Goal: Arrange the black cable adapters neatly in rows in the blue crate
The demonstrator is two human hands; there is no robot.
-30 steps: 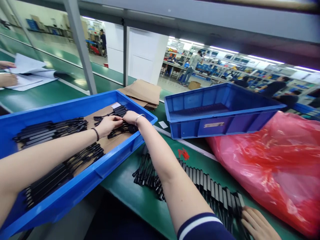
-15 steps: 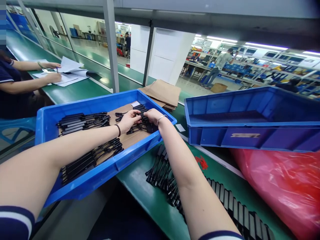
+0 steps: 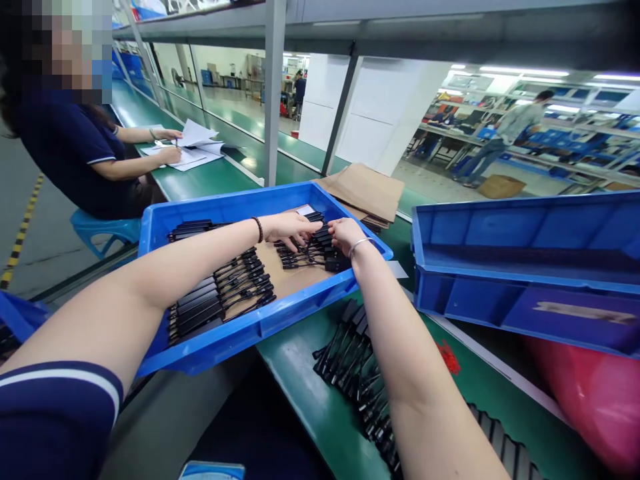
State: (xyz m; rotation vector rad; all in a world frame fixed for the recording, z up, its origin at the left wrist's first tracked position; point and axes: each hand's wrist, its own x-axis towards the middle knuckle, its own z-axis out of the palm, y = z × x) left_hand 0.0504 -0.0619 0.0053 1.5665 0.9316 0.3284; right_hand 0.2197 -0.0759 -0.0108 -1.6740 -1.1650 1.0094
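Observation:
A blue bin (image 3: 260, 327) lined with brown cardboard (image 3: 295, 281) holds rows of black cabled devices (image 3: 203, 307). Over the bin's right part, my left hand (image 3: 293, 229) has its fingers spread above the smaller group of devices (image 3: 305, 255), with nothing visible in them. My right hand (image 3: 345, 235) is beside it at the bin's right end, fingers bent together at the edge of the same devices; whatever they may hold is hidden. More black devices (image 3: 350, 353) lie on the green table (image 3: 295, 373) under my right forearm.
Brown cardboard sheets (image 3: 370, 190) lie behind the bin. At the right are another blue bin (image 3: 475, 293), a red plastic bag (image 3: 590, 393) and small red pieces (image 3: 449, 357). A metal post (image 3: 275, 100) rises behind. A seated person (image 3: 85, 147) handles papers (image 3: 193, 147) at the left.
The view has swung left, so the scene sits further right and the seated person shows more. My left hand has opened its fingers and my hands are slightly apart.

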